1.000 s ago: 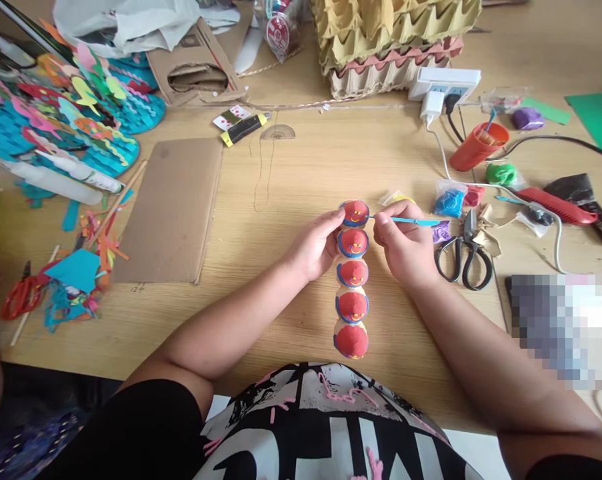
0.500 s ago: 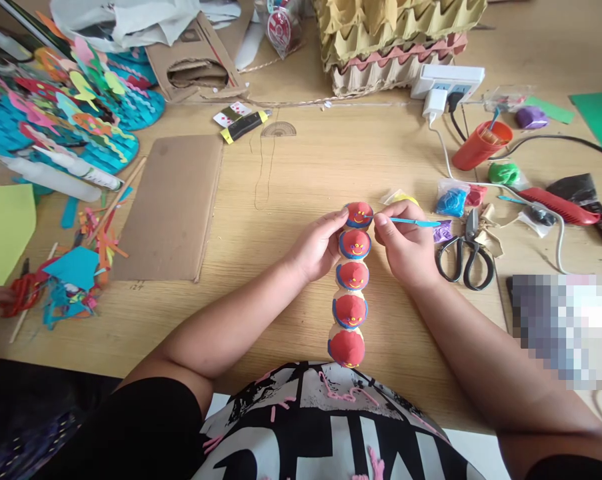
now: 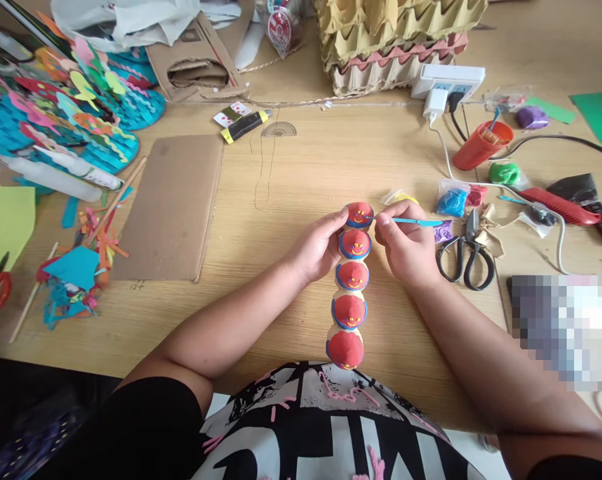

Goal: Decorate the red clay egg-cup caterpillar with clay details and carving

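A strip of several egg-carton cups (image 3: 351, 276) runs toward my body, each cup covered in red clay with a blue edge and small yellow face marks. My left hand (image 3: 321, 245) grips the strip near its far end, thumb by the top cup. Pinched in my right hand (image 3: 407, 241) is a thin blue clay tool (image 3: 421, 222), its tip touching or very near the face on the farthest cup. Small purple marks show on some of the faces.
Black-handled scissors (image 3: 465, 257), clay packets and a red cup (image 3: 483, 145) lie to the right. Cardboard (image 3: 168, 207) and paper scraps (image 3: 75, 280) are at left, where another person's hand holds red scissors (image 3: 1, 288). Egg trays (image 3: 395, 47) and a power strip (image 3: 448, 83) stand behind.
The other person's hand and red scissors have moved left toward the frame edge. The near end of the strip has shifted slightly; my hands hold nearly the same pose.
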The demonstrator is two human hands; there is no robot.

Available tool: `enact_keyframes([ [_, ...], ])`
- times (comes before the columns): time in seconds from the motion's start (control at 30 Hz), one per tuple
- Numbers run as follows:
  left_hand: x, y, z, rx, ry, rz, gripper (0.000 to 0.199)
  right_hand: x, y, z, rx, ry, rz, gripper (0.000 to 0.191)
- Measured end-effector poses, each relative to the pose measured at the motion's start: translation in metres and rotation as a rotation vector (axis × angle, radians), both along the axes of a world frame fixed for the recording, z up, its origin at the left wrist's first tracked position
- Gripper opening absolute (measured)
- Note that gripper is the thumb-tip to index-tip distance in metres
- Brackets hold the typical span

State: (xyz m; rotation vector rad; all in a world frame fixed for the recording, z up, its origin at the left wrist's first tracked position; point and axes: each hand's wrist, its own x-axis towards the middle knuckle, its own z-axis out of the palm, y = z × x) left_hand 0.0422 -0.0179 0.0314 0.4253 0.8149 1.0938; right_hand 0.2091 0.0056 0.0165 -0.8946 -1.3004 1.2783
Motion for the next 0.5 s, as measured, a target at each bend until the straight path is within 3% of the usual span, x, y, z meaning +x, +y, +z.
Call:
enact_keyframes([
  [0.2, -0.002, 0.002, -0.003, -0.010, -0.021, -0.005, 0.021, -0.002, 0.001, 0.006, -0.054, 0.076, -0.088, 0.048],
  [0.5, -0.005, 0.004, -0.007, 0.029, -0.055, -0.041, 0.022, 0.001, 0.002, -0.005, -0.002, -0.170, -0.157, 0.036],
])
